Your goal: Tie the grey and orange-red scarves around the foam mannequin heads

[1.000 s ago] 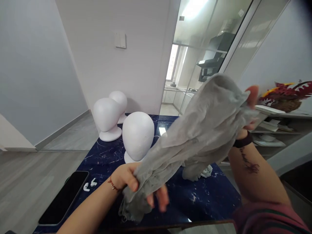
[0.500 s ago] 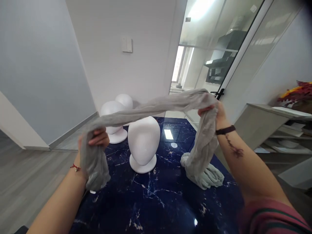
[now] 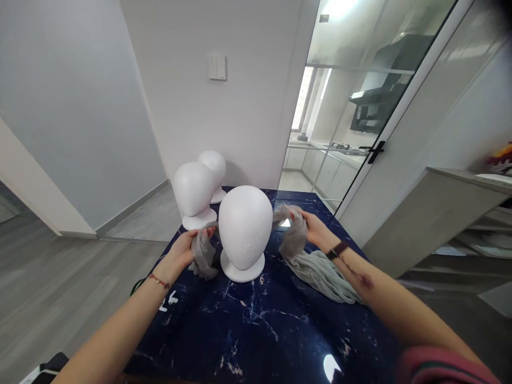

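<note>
A white foam mannequin head [image 3: 245,226] stands upright on its round base in front of me. A long grey scarf [image 3: 294,239] passes behind it, its middle hidden by the head. To the left of the head, my left hand [image 3: 188,246] is closed on one stretch of the scarf, whose short end hangs toward the tabletop. On the other side my right hand [image 3: 314,228] grips the scarf too; from there the cloth drops to a loose bunched length lying on the table at right.
Two more white foam heads, a nearer one [image 3: 194,189] and a farther one [image 3: 214,168], stand at the back left. Small white pieces [image 3: 173,297] lie near the left edge of the dark blue marbled table [image 3: 248,330]. A glass door [image 3: 340,117] and shelves [image 3: 460,224] are to the right.
The scarf was stretched in the air above the front head; both hands have lowered it behind that head and come closer together. The view has shifted slightly.
</note>
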{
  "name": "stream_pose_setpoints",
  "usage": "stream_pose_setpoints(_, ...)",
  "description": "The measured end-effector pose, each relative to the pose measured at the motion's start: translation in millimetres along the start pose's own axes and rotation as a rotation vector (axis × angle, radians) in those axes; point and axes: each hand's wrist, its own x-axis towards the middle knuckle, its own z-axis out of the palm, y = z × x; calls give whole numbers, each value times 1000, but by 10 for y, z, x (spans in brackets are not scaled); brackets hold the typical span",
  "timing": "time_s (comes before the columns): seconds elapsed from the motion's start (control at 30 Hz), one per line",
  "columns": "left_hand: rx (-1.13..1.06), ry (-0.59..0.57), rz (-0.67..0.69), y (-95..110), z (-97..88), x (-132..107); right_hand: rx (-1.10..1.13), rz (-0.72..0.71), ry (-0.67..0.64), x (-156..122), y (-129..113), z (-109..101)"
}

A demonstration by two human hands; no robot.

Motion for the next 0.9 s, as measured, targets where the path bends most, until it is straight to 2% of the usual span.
stream_pose_setpoints(0.1,24,29,-122,-309,-200,-189,102,186,-6,-520,473,-197)
stream_pose_setpoints(0.2,13,84,-190,-697,-326,-334,177,328,40,-921,951,-193)
stream_pose_setpoints(0.3,74,61,-235,-1075,-400,-364,258,390,80,-1069,1322,-46)
stream_pose_setpoints(0.4,206,-13,-226,-1333,-429,-344,316,369,33,-1000,1552,139)
stream_pose_setpoints(0.5,350,-3,-119,-1449,-435,-325,276,313,16,-881,1704,287)
stream_pose_setpoints(0.57,398,10,-55,-1477,-450,-312,200,224,17,-866,1778,345)
stream_pose_setpoints(0.67,415,-6,5,-1494,-500,-309,40,-1,51,-991,1825,367)
stream_pose_setpoints(0.73,405,-18,26,-1502,-537,-324,-69,-71,125,-1129,1818,347)
stream_pose_setpoints(0.8,382,1,56,-1512,-565,-348,-92,-19,159,-1248,1804,322)
stream_pose_setpoints(0.9,294,67,79,-1532,-589,-376,103,116,94,-1309,1814,320)
